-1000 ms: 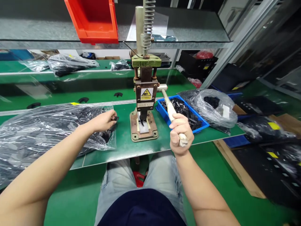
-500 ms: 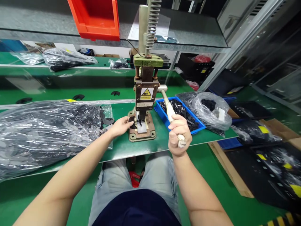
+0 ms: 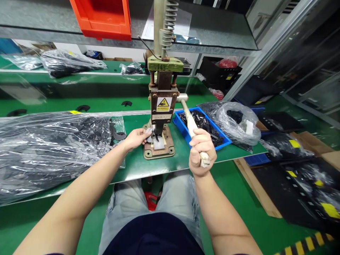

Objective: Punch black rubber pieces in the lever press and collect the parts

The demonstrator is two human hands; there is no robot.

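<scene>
One clear bag [image 3: 53,152] lies at left; beside it, the left hand [image 3: 136,139] pinches a grey curved piece [image 3: 149,136] at the foot of the press [image 3: 156,112]. So near the punch [image 3: 159,129], that hand could be nipped if the lever [image 3: 190,122] were pulled too soon, and a crooked piece might be spoiled. The right hand [image 3: 202,150] is wrapped round that lever, near a blue tray [image 3: 224,145].

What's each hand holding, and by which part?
Left hand: a curved gray piece, by its left edge. Right hand: the press lever, around its wrapped lower end.
</scene>
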